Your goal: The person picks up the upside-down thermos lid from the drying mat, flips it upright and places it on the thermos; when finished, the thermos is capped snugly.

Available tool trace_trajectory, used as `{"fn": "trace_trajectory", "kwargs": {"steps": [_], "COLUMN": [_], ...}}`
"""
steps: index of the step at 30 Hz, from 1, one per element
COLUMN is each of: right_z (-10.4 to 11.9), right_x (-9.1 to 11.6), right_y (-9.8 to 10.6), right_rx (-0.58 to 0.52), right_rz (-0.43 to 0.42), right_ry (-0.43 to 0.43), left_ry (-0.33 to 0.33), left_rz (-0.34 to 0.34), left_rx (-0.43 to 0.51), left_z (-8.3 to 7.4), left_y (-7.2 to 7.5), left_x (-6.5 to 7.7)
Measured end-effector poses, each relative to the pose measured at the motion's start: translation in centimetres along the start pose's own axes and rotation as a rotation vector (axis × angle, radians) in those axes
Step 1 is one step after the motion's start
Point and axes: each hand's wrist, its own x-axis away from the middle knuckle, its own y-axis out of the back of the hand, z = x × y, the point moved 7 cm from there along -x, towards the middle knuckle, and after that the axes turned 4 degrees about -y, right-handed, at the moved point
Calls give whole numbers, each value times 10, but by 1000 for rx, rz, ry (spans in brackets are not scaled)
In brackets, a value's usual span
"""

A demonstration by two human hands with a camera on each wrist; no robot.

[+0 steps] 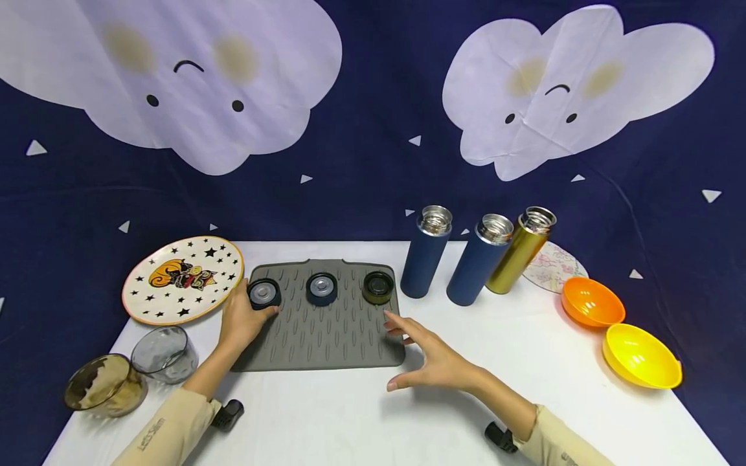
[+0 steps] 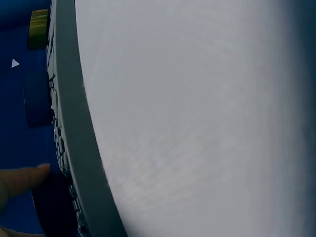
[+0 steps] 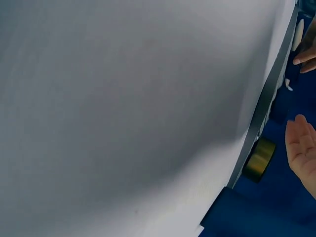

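Beige sleeves point(image 1: 169, 424) are seen nearest, at eight and four o'clock. At ten o'clock on the grey mat point(image 1: 323, 343), a dark bottle lid point(image 1: 264, 294) is gripped sidewise by the left hand point(image 1: 240, 321), apparently for steadiness. Near the olive lid point(image 1: 378, 288), the right hand point(image 1: 434, 356) is held empty, fingers point(image 1: 404, 322) spread.

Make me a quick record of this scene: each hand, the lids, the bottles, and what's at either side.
Left hand: grips the left lid
Right hand: holds nothing, fingers apart, near the gold lid
Lids: three in a row on a gray mat, including the middle lid
Bottles: two blue bottles, one gold bottle; upright, uncapped
Left side: star-patterned plate, two see-through cups
Right side: orange bowl, yellow bowl
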Motion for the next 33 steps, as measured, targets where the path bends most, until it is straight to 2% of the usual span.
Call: {"fn": "trace_trajectory", "kwargs": {"steps": [5,9,14,21,28,33], "right_z": [0,1,5,13,13,15], "right_x": [-1,-3,-8,-16,-21,-21], "right_y": [-6,-11,-16,-27,-40,-48], "right_rx": [-14,-65,-123,-205,-408,-579], "right_rz": [10,0,-4,22,42,67], "right_ry": [1,7,-12,-56,-180,-203], "left_ry": [5,-10,-94,-231,-313,-386], "left_rz": [-7,-23,-56,-47,-5,-13], "left_rx": [3,39,96,151,169,201], "left_z": [1,-5,-34,-77,-103,-116], "left_y": [0,3,3,-10,-20,-22], "left_x": [1,9,33,68,95,110]}}
